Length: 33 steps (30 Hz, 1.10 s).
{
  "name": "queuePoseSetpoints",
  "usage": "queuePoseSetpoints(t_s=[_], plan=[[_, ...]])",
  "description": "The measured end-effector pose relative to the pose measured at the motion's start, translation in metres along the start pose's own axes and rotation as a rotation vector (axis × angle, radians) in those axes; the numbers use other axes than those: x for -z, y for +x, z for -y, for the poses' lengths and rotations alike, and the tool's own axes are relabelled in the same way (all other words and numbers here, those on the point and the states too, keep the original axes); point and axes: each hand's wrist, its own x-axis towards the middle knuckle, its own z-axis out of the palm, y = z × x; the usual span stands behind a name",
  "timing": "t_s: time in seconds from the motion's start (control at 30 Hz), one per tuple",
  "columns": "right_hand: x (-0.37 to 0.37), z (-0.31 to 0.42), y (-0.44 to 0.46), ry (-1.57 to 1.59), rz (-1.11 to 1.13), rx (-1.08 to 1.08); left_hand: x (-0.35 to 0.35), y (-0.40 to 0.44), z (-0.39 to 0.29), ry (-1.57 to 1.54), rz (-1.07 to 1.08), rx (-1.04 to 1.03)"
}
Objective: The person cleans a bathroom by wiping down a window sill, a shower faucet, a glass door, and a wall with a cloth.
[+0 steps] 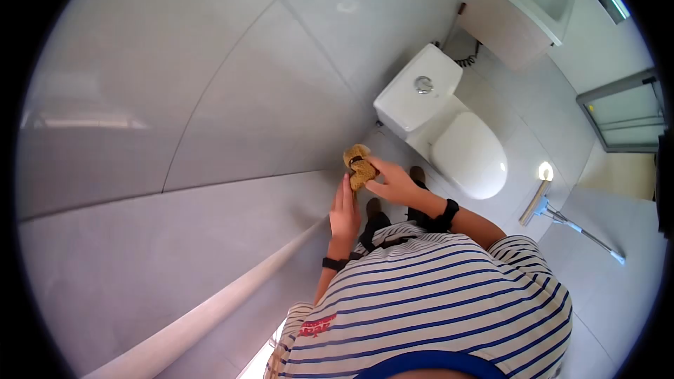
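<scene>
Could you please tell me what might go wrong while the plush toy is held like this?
The plush toy could slip to the floor if the right hand loosens, since the left hand only meets it with nearly straight fingers. Stepping toward the mop might also cause a trip, as its head sits out on the floor.

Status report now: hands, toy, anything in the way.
Right hand gripping toy. Left hand open, fingers straight, at toy's edge. No obstruction seen at toy; toilet nearby, apart from it.
</scene>
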Motion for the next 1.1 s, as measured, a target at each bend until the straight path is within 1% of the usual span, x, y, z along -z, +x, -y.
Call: queuePoseSetpoints(t_s=[0.03, 0.07, 0.1, 0.13, 0.17, 0.23, 0.27, 0.3, 0.33, 0.37, 0.4, 0.47, 0.5, 0.57, 0.6, 0.63, 0.7, 0.77, 0.8, 0.83, 0.87, 0.9, 0.93, 0.97, 1.0, 1.03, 1.07, 1.1], plan=[[0.020, -0.011, 0.002, 0.005, -0.012, -0.013, -0.012, 0.017, -0.011, -0.106, 0.031, 0.028], [0.039, -0.025, 0.002, 0.076, -0.022, 0.024, -0.024, 0.033, -0.019, -0.110, 0.050, 0.023], [0.059, -0.025, 0.002, 0.144, -0.030, 0.063, -0.036, 0.046, -0.026, -0.234, 0.219, 0.132], [0.083, -0.024, -0.002, 0.162, 0.077, -0.126, -0.047, 0.058, -0.033, -0.356, 0.386, 0.245], [0.095, -0.029, -0.003, 0.165, 0.073, -0.137, -0.055, 0.072, -0.044, -0.360, 0.397, 0.248], [0.109, -0.043, -0.006, 0.160, -0.060, -0.007, -0.063, 0.094, -0.066, -0.421, 0.651, 0.407], [0.114, -0.051, -0.007, 0.199, -0.071, -0.087, -0.070, 0.094, -0.069, -0.421, 0.664, 0.409], [0.121, -0.060, -0.009, 0.203, -0.078, -0.096, -0.079, 0.092, -0.069, -0.529, 0.601, 0.402], [0.130, -0.068, -0.011, 0.169, -0.084, -0.235, -0.088, 0.092, -0.069, -0.635, 0.538, 0.394], [0.136, -0.073, -0.015, 0.137, -0.089, -0.375, -0.094, 0.092, -0.067, -0.633, 0.552, 0.395], [0.141, -0.079, -0.018, 0.142, -0.096, -0.383, -0.101, 0.094, -0.063, -0.651, 0.582, 0.386], [0.150, -0.089, -0.024, 0.187, -0.113, -0.572, -0.110, 0.102, -0.065, -0.668, 0.623, 0.381], [0.153, -0.092, -0.027, 0.193, -0.118, -0.582, -0.111, 0.107, -0.070, -0.723, 0.628, 0.367], [0.155, -0.096, -0.032, 0.679, -0.182, -0.573, -0.111, 0.121, -0.080, -0.780, 0.646, 0.360], [0.155, -0.100, -0.031, 0.683, -0.190, -0.582, -0.111, 0.132, -0.086, -0.705, 0.674, 0.287], [0.156, -0.106, -0.029, 0.685, -0.244, -0.594, -0.113, 0.141, -0.088, -0.633, 0.698, 0.209], [0.161, -0.118, -0.021, 0.680, -0.315, -0.607, -0.132, 0.157, -0.080, -0.673, 0.760, 0.234], [0.167, -0.127, -0.015, 0.578, -0.421, -0.729, -0.151, 0.172, -0.071, -0.720, 0.829, 0.247], [0.170, -0.129, -0.013, 0.574, -0.446, -0.731, -0.159, 0.181, -0.066, -0.735, 0.847, 0.250], [0.175, -0.131, -0.009, 0.438, -0.465, -0.782, -0.168, 0.191, -0.062, -0.751, 0.864, 0.247], [0.180, -0.133, -0.004, 0.301, -0.483, -0.835, -0.168, 0.206, -0.065, -0.696, 0.932, 0.284], [0.184, -0.144, -0.001, 0.295, -0.508, -0.842, -0.172, 0.218, -0.063, -0.709, 0.950, 0.267], [0.187, -0.154, 0.003, 0.142, -0.544, -0.742, -0.175, 0.229, -0.062, -0.593, 0.935, 0.166], [0.193, -0.150, 0.011, -0.011, -0.575, -0.638, -0.182, 0.240, -0.059, -0.476, 0.911, 0.062], [0.199, -0.146, 0.019, -0.028, -0.649, -0.596, -0.190, 0.253, -0.057, -0.484, 0.920, 0.045], [0.207, -0.143, 0.029, -0.029, -0.665, -0.603, -0.197, 0.264, -0.055, -0.539, 0.795, -0.067], [0.215, -0.137, 0.040, -0.061, -0.742, -0.479, -0.202, 0.272, -0.051, -0.590, 0.671, -0.172], [0.222, -0.128, 0.051, -0.091, -0.815, -0.356, -0.201, 0.285, -0.054, -0.591, 0.689, -0.176]])
